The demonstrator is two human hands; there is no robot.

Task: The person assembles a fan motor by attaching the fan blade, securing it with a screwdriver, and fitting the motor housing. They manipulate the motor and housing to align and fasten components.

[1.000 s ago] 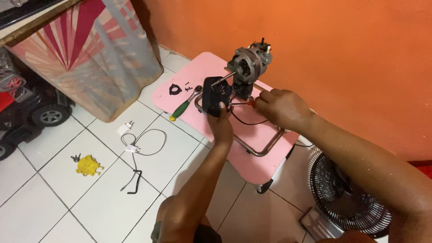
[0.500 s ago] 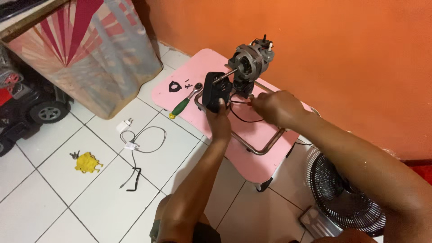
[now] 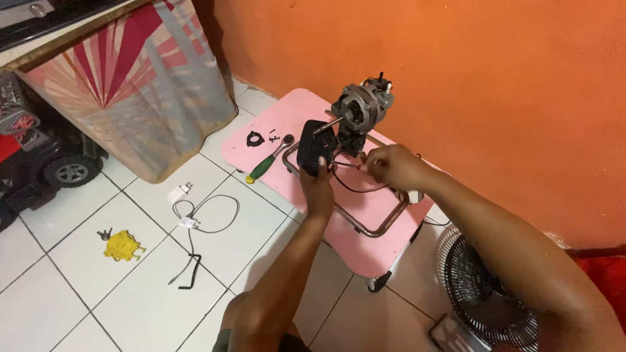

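While the left hand (image 3: 317, 189) grips the black housing (image 3: 315, 147) and right-hand fingers (image 3: 372, 163) pinch thin wires (image 3: 349, 185), a tug could snap them at the motor (image 3: 357, 107).

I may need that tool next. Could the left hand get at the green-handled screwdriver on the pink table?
Probably yes: the screwdriver lies uncovered just beside the left hand, though that hand now holds the black housing.

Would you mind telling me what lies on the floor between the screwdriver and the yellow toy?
In the head view, a white charger with its looped cable lies between the screwdriver and yellow toy.
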